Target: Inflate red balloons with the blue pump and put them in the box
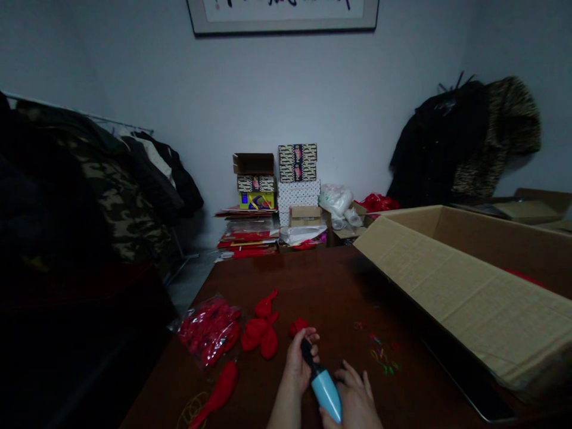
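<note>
My right hand [355, 399] is wrapped round a light blue hand pump [325, 390] with a black nozzle, low in the middle of the head view. My left hand [299, 363] is closed at the nozzle tip, pinching a flat red balloon [298, 326] onto it. Loose flat red balloons [261, 333] lie just left of my hands on the dark wooden table [330, 286]. A clear bag of red balloons [209, 329] sits farther left. One long red balloon [218, 390] lies near the table's front left edge.
A large open cardboard box [469, 280] fills the right side of the table. Small coloured rubber bands [382, 354] are scattered right of my hands. Stacked boxes and red packets [277, 196] stand against the far wall. Coats hang at left and right.
</note>
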### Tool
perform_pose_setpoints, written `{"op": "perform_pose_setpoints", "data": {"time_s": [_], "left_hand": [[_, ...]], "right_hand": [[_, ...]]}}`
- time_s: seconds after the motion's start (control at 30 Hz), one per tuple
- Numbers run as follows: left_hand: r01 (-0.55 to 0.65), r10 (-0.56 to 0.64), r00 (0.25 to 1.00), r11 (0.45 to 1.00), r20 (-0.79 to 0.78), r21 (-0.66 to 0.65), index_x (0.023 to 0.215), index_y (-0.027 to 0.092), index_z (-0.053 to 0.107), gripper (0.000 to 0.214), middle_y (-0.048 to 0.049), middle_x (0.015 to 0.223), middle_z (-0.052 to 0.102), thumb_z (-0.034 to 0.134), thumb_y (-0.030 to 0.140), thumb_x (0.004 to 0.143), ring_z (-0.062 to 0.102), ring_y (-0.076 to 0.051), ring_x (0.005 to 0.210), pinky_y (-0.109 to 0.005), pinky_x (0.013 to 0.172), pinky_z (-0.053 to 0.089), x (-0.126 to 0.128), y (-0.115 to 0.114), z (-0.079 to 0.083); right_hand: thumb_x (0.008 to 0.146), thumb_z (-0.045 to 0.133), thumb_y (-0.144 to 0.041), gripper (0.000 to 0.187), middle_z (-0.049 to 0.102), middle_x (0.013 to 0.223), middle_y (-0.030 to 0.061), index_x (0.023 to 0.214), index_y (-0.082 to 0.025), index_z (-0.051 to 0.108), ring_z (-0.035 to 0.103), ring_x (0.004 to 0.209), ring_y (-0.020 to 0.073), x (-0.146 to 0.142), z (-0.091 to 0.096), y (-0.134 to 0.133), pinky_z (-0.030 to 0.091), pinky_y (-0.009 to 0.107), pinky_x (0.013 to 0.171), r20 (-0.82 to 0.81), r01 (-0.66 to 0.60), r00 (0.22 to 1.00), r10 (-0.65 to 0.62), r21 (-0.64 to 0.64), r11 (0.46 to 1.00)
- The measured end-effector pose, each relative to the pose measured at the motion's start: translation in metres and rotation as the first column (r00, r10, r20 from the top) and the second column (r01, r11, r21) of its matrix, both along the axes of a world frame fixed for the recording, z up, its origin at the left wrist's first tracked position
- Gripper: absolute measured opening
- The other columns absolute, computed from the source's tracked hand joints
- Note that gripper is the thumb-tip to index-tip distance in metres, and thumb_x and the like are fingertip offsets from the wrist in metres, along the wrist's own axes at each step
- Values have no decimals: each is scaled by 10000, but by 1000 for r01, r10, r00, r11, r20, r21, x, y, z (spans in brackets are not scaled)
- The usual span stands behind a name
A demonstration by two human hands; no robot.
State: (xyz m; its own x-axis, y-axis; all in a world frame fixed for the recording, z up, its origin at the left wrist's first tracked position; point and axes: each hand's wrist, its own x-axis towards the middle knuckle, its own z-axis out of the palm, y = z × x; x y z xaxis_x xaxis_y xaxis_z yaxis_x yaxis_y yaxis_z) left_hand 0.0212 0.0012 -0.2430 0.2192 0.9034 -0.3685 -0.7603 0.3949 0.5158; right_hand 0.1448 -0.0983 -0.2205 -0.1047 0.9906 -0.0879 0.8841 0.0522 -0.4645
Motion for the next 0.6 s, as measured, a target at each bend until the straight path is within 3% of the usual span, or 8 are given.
{"op": "perform_pose_setpoints", "data": {"time_s": [0.13,0.27,0.33,0.43,0.53,0.6], "left_hand": [[-37,37,999,999,17,-10,780,126,585,156,-79,726,671,594,282,787,675,-206,704,-311,629,515,0,-1,-3],[-4,3,993,1000,116,13,668,132,539,176,-166,918,696,587,249,790,667,-290,915,-434,810,505,-1,-1,-3],[-36,37,993,999,110,-9,644,137,524,189,-166,888,702,584,241,789,680,-278,871,-442,832,501,-1,0,-2],[-144,147,988,988,53,-53,627,149,513,189,-104,712,698,575,223,791,681,-192,630,-430,836,510,1,1,-2],[-208,210,977,977,36,-53,620,159,503,200,-40,593,653,551,219,804,562,-98,419,-430,829,519,3,2,0],[-219,220,974,975,44,-38,618,167,488,207,-10,566,624,534,222,813,490,-67,371,-430,820,525,3,1,3]], "right_hand": [[646,539,-442,449,555,1265,104,983,-175,665,289,1330,322,-3,0,-3,24,532,1108,17,44,999,-45,30,999],[645,541,-443,449,553,1274,93,993,-189,667,287,1332,319,-4,0,-6,31,531,1108,16,42,999,-43,41,998],[652,539,-444,452,547,1283,97,1003,-189,667,282,1336,317,-5,1,-7,26,529,1109,21,45,999,-46,53,998],[651,555,-438,453,540,1292,115,995,-168,671,272,1341,322,-6,1,-10,19,523,1113,50,35,998,-38,65,997],[641,593,-393,415,550,1284,116,973,-160,682,264,1342,342,0,-7,-16,41,547,1112,80,16,997,-20,56,998],[710,544,-309,295,583,1252,85,931,-188,697,293,1333,329,9,-18,-23,85,566,1108,89,11,996,-17,66,998]]}}
